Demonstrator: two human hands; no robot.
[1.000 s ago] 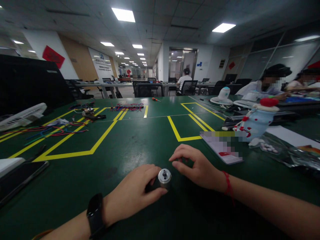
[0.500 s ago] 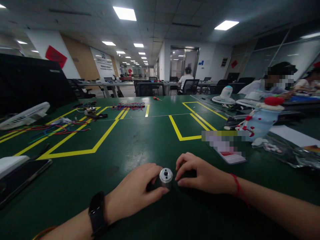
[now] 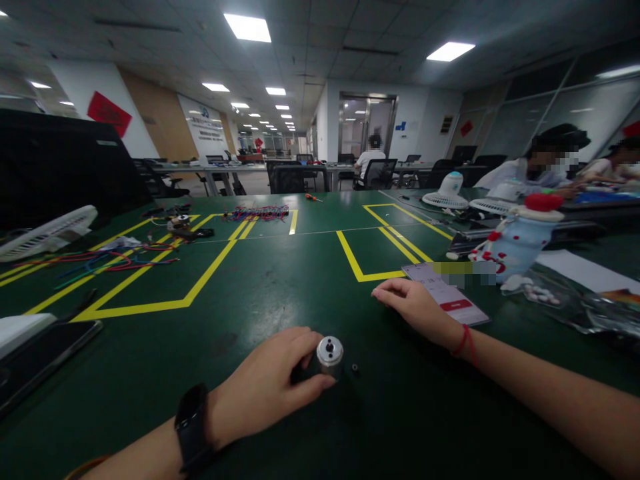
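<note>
My left hand [image 3: 280, 373] is closed around the side of a small silver motor [image 3: 330, 357], thumb in front and fingers behind. The motor stands upright on the green table [image 3: 280, 293], its round end with a centre shaft and two dark holes facing up. Just right of it lies a tiny dark ring-like part [image 3: 355, 367], touched by neither hand. My right hand [image 3: 413, 303] is over the table beside a clear-covered card [image 3: 453, 293]. Its fingers are loosely curved, and nothing shows in them.
Yellow tape lines mark the table. Loose wires [image 3: 120, 257] and a wire bundle [image 3: 260, 212] lie left and far. An orange screwdriver [image 3: 313, 197] is farther back. A phone [image 3: 45, 360] lies left. A blue cup [image 3: 525, 240], plastic bags and a seated person [image 3: 530, 160] are right.
My right hand has moved away from the motor, forward and right to the card. The tiny dark part now shows on the table. My left hand stays on the motor.
</note>
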